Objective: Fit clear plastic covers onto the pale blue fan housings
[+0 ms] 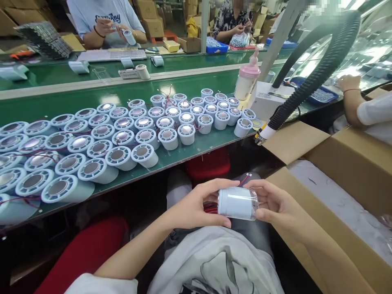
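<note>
Both my hands hold one white cylindrical part [234, 203] over my lap, lying on its side. My left hand [196, 206] grips its left end, thumb on top. My right hand [277, 204] cups its clear plastic right end [253, 204]. Thin red wires [245, 179] stick up from behind the part. On the green bench [190, 153] in front of me stand several identical white cylinders [122, 134] with round metal tops, packed in rows with red wires among them.
An open cardboard box [346, 192] stands at my right. A black corrugated hose [309, 81] hangs down to the bench edge. A pink-capped bottle [247, 77] stands beyond the parts. Two people work across the bench and another person's arm [358, 102] shows at the right.
</note>
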Demonstrator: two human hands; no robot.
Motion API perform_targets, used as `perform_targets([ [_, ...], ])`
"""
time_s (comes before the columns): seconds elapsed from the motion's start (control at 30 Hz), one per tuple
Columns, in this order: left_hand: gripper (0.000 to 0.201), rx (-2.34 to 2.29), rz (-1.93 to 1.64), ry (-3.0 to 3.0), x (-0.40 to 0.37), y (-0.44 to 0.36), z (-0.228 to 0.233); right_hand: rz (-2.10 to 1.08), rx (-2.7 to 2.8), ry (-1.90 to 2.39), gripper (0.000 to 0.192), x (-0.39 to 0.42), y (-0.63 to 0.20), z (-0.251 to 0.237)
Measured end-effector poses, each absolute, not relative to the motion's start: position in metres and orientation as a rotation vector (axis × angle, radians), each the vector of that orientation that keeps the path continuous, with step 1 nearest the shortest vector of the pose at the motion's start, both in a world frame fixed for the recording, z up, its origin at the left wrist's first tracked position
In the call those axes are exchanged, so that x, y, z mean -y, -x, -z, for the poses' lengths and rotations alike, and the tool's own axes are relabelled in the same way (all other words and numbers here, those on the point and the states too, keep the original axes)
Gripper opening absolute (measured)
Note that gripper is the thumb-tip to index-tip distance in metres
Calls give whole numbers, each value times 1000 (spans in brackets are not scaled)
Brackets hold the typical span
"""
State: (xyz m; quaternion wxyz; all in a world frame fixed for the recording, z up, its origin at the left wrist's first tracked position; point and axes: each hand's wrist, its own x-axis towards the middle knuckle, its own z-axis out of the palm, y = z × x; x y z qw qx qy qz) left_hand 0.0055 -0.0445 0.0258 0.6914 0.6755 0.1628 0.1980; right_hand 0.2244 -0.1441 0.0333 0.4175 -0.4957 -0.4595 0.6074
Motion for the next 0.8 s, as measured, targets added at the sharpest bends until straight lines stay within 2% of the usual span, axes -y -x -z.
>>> perform_targets([
  [0.3, 74, -355, -444, -1521, 45, -8, -28, -1658, 901, 1222, 35, 140, -220, -34],
  [0.6, 75, -367, -442, -1499, 30, -16, -27, -1853, 715, 1184, 45, 118, -220, -25],
  [0.8, 79, -334, -502, -1528, 20, -19, -23, -2084, 541, 1132, 61, 104, -225, -20],
])
